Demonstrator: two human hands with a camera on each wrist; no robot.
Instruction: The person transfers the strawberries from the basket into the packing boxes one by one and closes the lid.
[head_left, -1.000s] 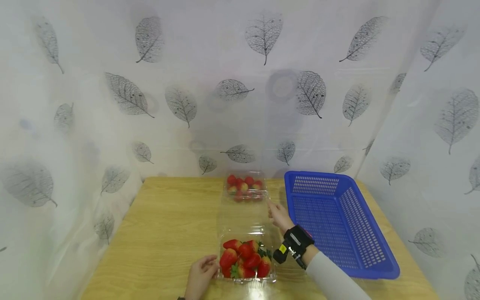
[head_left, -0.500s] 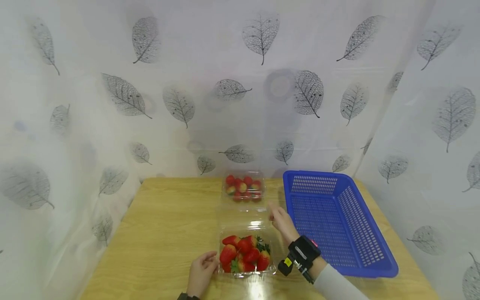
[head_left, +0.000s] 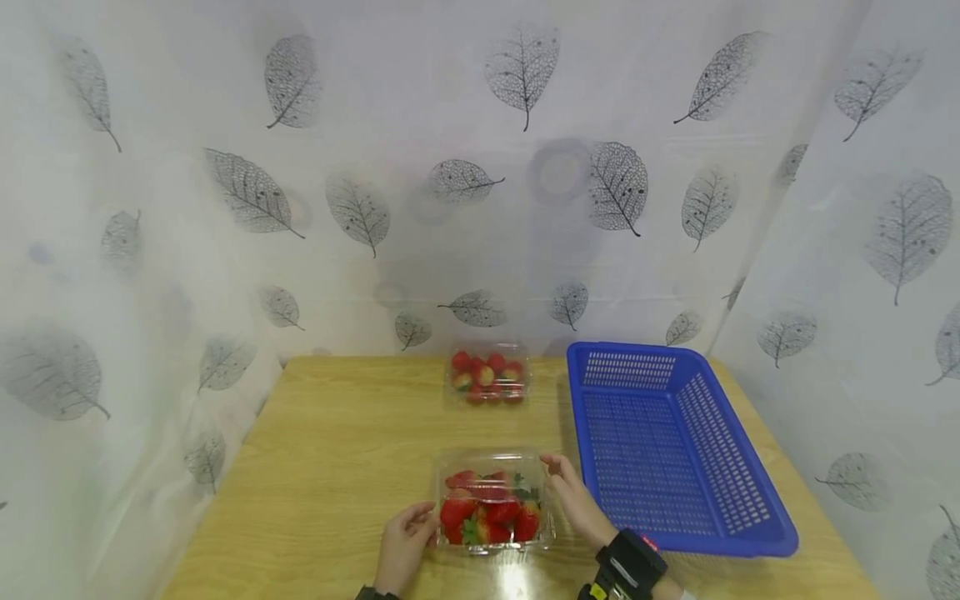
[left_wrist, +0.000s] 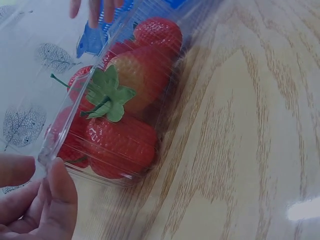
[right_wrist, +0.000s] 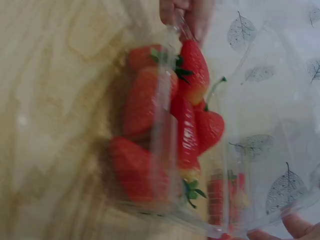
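A clear plastic clamshell box (head_left: pixel 495 540) of strawberries (head_left: pixel 504 512) stands at the table's front, its hinged lid (head_left: pixel 491 463) raised at a slant over the fruit. My left hand (head_left: pixel 405 542) is at the box's left side; in the left wrist view its thumb and fingers (left_wrist: pixel 60 187) pinch the rim at a corner. On the right, my right hand (head_left: pixel 576 498) holds the lid's edge. Its fingertips (right_wrist: pixel 296 225) show against that edge in the right wrist view, while the rest of the hand is out of frame there.
A second clear box of strawberries (head_left: pixel 487 375) stands at the back of the wooden table (head_left: pixel 337 458). Close on the right lies a large blue plastic basket (head_left: pixel 652 458). A leaf-patterned white curtain (head_left: pixel 480 233) hangs behind and at both sides.
My right hand has come back toward the front, swinging the lid up from lying flat behind the box to a slant above the strawberries. The left hand stays at the box's left side.
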